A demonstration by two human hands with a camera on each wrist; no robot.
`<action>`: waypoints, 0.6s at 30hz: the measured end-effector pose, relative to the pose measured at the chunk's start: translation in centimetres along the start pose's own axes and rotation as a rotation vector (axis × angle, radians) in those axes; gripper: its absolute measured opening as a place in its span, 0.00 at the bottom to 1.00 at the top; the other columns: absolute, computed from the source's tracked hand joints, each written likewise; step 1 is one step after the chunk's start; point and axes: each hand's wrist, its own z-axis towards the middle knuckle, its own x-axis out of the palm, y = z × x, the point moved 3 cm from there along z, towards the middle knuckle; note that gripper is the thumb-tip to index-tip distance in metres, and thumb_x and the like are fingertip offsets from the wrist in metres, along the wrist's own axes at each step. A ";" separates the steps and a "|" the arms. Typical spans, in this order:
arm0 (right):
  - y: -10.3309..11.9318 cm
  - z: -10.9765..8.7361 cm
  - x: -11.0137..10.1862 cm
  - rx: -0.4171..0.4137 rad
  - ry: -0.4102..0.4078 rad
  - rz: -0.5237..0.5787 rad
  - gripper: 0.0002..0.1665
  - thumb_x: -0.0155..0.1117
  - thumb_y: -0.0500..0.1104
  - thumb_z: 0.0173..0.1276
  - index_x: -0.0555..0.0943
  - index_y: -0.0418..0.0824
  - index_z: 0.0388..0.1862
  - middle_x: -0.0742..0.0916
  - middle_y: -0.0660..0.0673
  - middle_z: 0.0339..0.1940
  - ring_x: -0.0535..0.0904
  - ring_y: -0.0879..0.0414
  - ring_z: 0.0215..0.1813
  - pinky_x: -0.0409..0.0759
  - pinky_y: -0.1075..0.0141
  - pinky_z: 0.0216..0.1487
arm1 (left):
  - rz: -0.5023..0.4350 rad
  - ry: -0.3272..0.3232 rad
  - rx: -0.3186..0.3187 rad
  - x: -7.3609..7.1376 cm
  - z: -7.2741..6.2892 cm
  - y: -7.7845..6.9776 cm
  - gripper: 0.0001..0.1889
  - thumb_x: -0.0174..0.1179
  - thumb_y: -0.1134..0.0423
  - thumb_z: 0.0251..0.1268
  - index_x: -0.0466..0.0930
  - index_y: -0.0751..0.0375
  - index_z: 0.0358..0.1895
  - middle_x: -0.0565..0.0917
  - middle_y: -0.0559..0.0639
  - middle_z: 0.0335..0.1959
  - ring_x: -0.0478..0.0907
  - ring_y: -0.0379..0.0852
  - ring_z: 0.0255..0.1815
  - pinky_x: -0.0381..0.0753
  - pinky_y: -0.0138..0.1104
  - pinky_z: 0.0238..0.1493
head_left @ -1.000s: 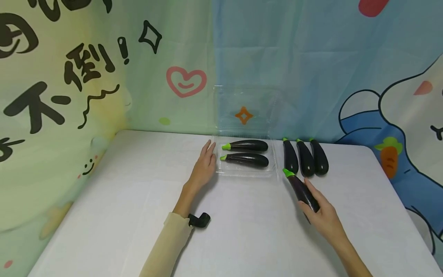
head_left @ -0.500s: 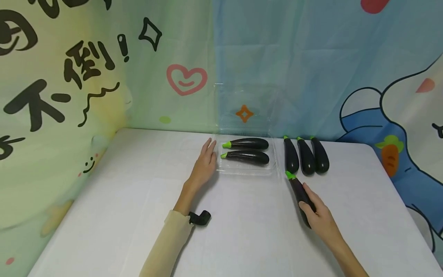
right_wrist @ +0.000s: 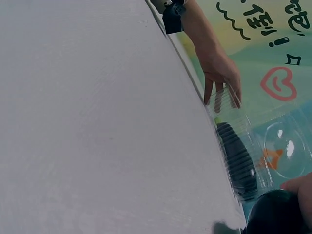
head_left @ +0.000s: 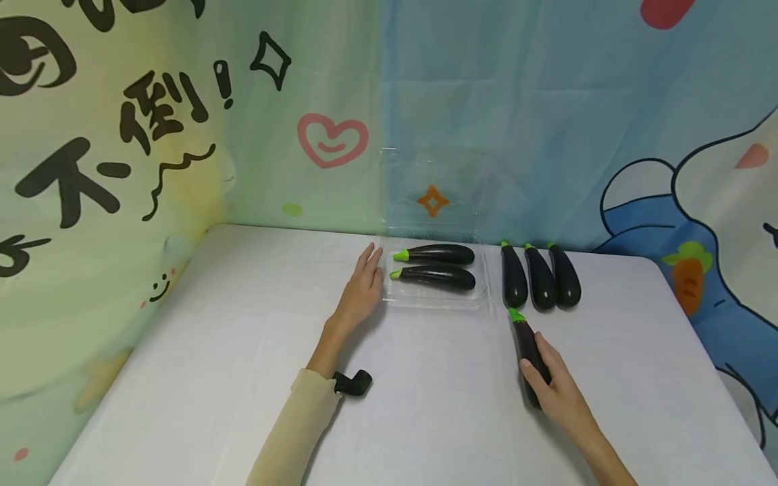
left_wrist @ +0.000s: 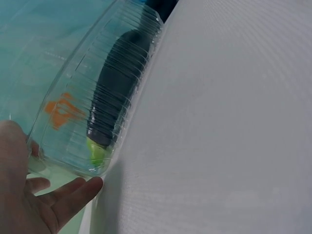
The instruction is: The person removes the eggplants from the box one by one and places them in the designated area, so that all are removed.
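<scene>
My right hand (head_left: 560,388) holds a dark eggplant (head_left: 526,347) by its thick end, thumb on one side and fingers on the other, its green stem pointing away from me. In the right wrist view the rounded end of that eggplant (right_wrist: 278,214) fills the bottom corner. My left hand (head_left: 360,290) rests against the left side of a clear plastic box (head_left: 437,299), fingers straight. In the left wrist view its fingertips touch the box's end wall (left_wrist: 73,168). Inside the box two eggplants (head_left: 440,277) lie side by side, stems to the left.
Three more eggplants (head_left: 541,277) lie in a row right of the box, stems toward the back. The box's clear lid (head_left: 434,169) stands up against the printed backdrop (head_left: 535,121). White cloth covers the table (head_left: 425,405). A black wrist camera (head_left: 354,383) sits by my left sleeve.
My right hand has drawn the held eggplant slightly toward me and turned it more upright in the view. The left hand stays at the box.
</scene>
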 end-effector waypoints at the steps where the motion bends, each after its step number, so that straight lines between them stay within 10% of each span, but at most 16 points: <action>1: 0.0 0.0 0.1 -0.004 0.002 -0.001 0.42 0.48 0.51 0.77 0.46 0.30 0.78 0.52 0.25 0.77 0.47 0.26 0.76 0.47 0.34 0.72 | 0.001 0.000 0.000 0.0 0.0 0.1 0.25 0.37 0.62 0.78 0.58 0.60 0.75 0.54 0.54 0.79 0.57 0.54 0.77 0.64 0.50 0.72; 9: -0.2 0.0 0.6 -0.084 -0.027 -0.025 0.40 0.46 0.48 0.78 0.46 0.24 0.76 0.53 0.22 0.76 0.47 0.24 0.75 0.39 0.67 0.77 | 0.014 -0.002 0.006 0.1 0.0 0.1 0.25 0.38 0.62 0.78 0.58 0.58 0.75 0.54 0.54 0.79 0.58 0.54 0.77 0.65 0.51 0.71; 14: -0.1 0.0 0.9 -0.074 -0.004 -0.004 0.40 0.44 0.47 0.79 0.44 0.24 0.76 0.50 0.21 0.76 0.44 0.24 0.75 0.44 0.35 0.74 | 0.018 0.001 -0.001 0.0 -0.1 0.0 0.25 0.38 0.61 0.78 0.57 0.58 0.75 0.53 0.54 0.79 0.57 0.54 0.77 0.64 0.51 0.72; 18: -0.2 0.0 1.1 -0.042 0.020 -0.008 0.41 0.42 0.48 0.80 0.41 0.26 0.77 0.49 0.22 0.76 0.43 0.24 0.76 0.47 0.29 0.69 | 0.016 -0.002 -0.007 0.0 -0.2 0.0 0.25 0.38 0.62 0.77 0.58 0.59 0.75 0.54 0.55 0.79 0.57 0.54 0.77 0.63 0.50 0.73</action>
